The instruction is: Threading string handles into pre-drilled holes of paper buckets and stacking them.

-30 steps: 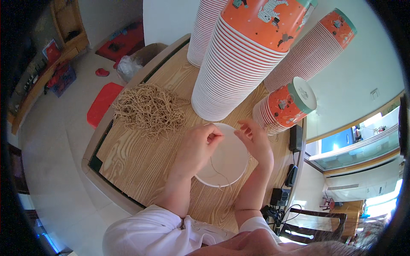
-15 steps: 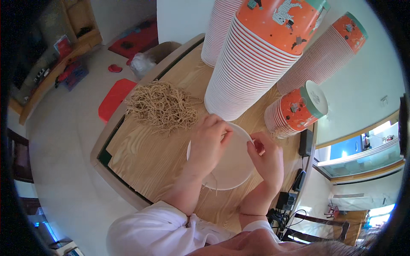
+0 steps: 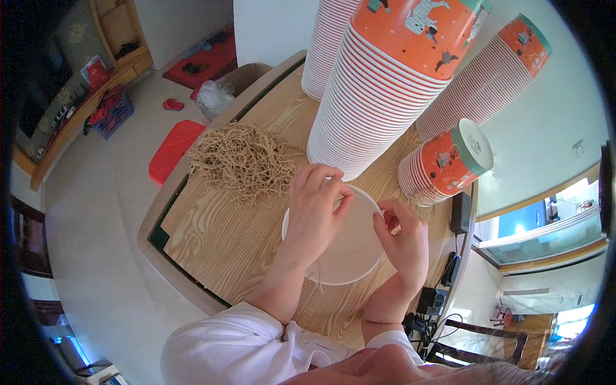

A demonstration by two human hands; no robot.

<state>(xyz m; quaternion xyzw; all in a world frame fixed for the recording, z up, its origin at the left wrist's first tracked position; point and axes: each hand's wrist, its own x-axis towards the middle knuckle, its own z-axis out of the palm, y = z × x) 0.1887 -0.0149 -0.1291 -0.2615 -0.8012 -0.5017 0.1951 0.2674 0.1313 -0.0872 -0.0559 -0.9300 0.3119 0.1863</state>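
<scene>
A blue plastic basket (image 3: 113, 118) sits on the floor, well to the left of a white paper bucket (image 3: 356, 253) that stands mouth up on a wood-grain desk (image 3: 212, 247). Nearer the bucket, but also on its left and off the desk, is a red stool (image 3: 176, 151); a cardboard box (image 3: 247, 78) with a clear plastic bag (image 3: 215, 99) lies to the bucket's far left rear. A tangled heap of tan string (image 3: 244, 160) covers part of the desk, left of and behind the bucket.

The left hand (image 3: 316, 210) hangs over the bucket's left side, fingers bent, thumb near the forefinger; whether it grips anything cannot be told. Below it, a thin strand (image 3: 319, 277) crosses the bucket's front rim. A tall stack of nested orange paper tubs (image 3: 382, 96) rises just behind the bucket, with a second stack (image 3: 326, 54) partly hidden farther back.

The right hand (image 3: 405, 237), apart from the left, has its thumb and forefinger drawn close together at the bucket's right rim; what they pinch cannot be told. A short stack of tubs (image 3: 443, 159) stands right of and behind the bucket, with another tall stack (image 3: 487, 80) beyond. Black power adapters (image 3: 461, 213) line the desk to the bucket's right.
</scene>
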